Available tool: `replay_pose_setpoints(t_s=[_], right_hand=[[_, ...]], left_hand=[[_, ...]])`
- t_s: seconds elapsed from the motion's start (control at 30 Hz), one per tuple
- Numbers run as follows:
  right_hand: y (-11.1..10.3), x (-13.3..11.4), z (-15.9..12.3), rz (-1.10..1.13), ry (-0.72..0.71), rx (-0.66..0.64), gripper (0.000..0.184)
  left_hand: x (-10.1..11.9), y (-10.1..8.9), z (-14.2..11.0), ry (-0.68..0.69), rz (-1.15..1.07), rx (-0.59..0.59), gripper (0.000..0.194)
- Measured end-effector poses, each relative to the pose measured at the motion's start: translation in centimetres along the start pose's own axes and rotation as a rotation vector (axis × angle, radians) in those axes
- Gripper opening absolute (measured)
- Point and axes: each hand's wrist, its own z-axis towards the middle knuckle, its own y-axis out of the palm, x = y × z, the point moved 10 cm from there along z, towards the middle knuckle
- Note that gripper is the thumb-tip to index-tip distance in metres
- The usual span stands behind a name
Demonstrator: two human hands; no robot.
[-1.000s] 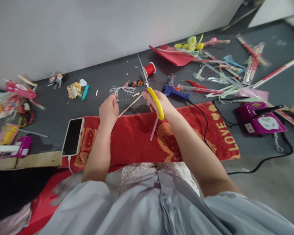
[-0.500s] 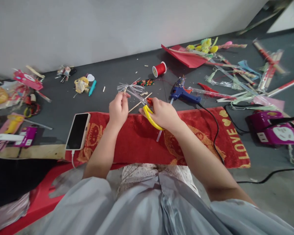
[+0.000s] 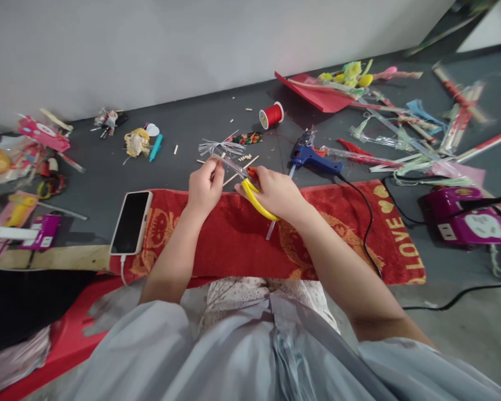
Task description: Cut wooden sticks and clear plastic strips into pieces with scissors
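My right hand [image 3: 271,192] is closed around the yellow handles of a pair of scissors [image 3: 255,199]. Their blades point left and reach the fingertips of my left hand [image 3: 205,186]. That hand is pinched on a thin wooden stick [image 3: 222,155], mostly hidden by the fingers and blades. Just behind the fingertips is a spread of silvery strands [image 3: 211,146]. Short cut stick pieces [image 3: 245,158] and a longer thin stick [image 3: 230,179] lie between the hands on the dark table. Beneath my wrists is a red towel [image 3: 229,239].
A blue glue gun [image 3: 315,160] stands right of the scissors, its cable crossing the towel. A red thread spool [image 3: 271,116] lies behind. On the left are a phone [image 3: 130,224] and a turquoise tube [image 3: 156,148]. Wrapped sticks and a purple box [image 3: 470,217] occupy the right.
My left hand has shifted slightly right and turned, and the stick that stood up from its fingers now shows closer to the blades. The right hand stays nearly still.
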Motion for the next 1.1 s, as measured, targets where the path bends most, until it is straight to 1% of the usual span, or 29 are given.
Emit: replay_pose_setpoints(t_s=[0.4,0.7,0.87,1.1], right_hand=[[-0.2,-0.1,-0.1,-0.023,0.012,-0.01,0.064],[0.0,-0.1,0.0,-0.056,-0.004,-0.013,0.066],[0.1,0.0,0.0,-0.069,-0.004,-0.016,0.066],[0.2,0.2,0.2,-0.076,0.009,-0.033,0.059]], left_hand=[[0.1,0.3,0.0,-0.011,0.015,-0.057,0.043],[-0.3,0.7,0.0,-0.051,-0.053,-0.075,0.043],[-0.4,0.9,0.0,-0.046,-0.101,-0.081,0.045],[-0.6,1.1,0.0,-0.022,-0.033,-0.08,0.046]])
